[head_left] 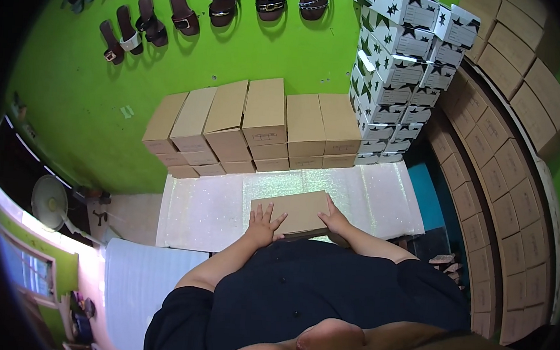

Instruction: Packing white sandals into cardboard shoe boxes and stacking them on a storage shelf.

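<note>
A closed brown cardboard box (303, 210) lies on the pale glittery tabletop (208, 199), close against my body. My left hand (264, 226) rests on the box's left end, its fingers spread over the top. At the opposite end, my right hand (335, 218) touches the box's right side and corner, with thumb and fingers apart. Neither hand wraps round the box. Its lower front edge is partly hidden by my dark shirt.
Stacked brown boxes (264, 113) stand along the table's back, beside a tall stack of white star-patterned boxes (398, 73). Sandals (184, 9) hang on the green wall. Shelves of brown boxes (510, 183) line the right side. A fan (50, 201) stands at left.
</note>
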The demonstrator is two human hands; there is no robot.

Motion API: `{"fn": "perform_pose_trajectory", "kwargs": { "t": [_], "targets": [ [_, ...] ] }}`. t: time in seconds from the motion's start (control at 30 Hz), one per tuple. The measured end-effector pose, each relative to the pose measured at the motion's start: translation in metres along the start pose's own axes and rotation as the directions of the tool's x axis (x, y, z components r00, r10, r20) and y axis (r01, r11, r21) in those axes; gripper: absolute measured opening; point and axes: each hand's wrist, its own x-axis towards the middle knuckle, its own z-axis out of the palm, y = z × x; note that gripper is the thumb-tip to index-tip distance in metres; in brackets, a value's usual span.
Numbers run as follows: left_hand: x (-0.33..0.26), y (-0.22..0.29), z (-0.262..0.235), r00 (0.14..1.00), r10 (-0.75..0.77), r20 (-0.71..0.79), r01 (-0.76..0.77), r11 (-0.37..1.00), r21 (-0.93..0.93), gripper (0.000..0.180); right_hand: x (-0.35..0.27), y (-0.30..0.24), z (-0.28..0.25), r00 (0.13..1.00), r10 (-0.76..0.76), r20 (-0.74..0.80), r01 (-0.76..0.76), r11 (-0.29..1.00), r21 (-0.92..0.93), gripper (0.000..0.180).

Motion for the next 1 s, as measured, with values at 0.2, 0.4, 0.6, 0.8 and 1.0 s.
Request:
{"fn": "perform_pose_trajectory", "kwargs": {
  "t": [0.2,0.4,0.6,0.8,1.0],
  "targets": [
    [-0.005,0.0,0.001,0.999,-0.024,-0.037,0.023,0.999,-0.024,0.081,0.014,-0.002,-0.016,0.997,-0.072,-0.027,0.07,0.996,-0.062,0.105],
    [-0.016,0.019,0.003,0.99,-0.077,-0.119,0.075,0.997,-0.024,0.073,0.051,0.034,-0.022,0.982,-0.079,0.169,0.066,0.995,0.081,0.093],
    [-0.02,0.049,0.027,0.956,-0.139,-0.26,0.153,0.988,0.035,0.068,0.059,0.045,-0.013,0.962,-0.077,0.26,-0.01,0.948,0.319,0.08],
    [-0.023,0.076,0.06,0.956,-0.094,-0.277,0.094,0.995,-0.015,0.073,0.062,0.037,-0.021,0.97,0.001,0.245,0.047,0.981,-0.19,0.077],
    [-0.029,0.091,0.105,0.952,-0.049,-0.301,0.089,0.989,0.12,0.075,0.06,0.038,-0.013,0.973,-0.043,0.225,0.078,0.985,-0.152,0.073]
  ]
}}
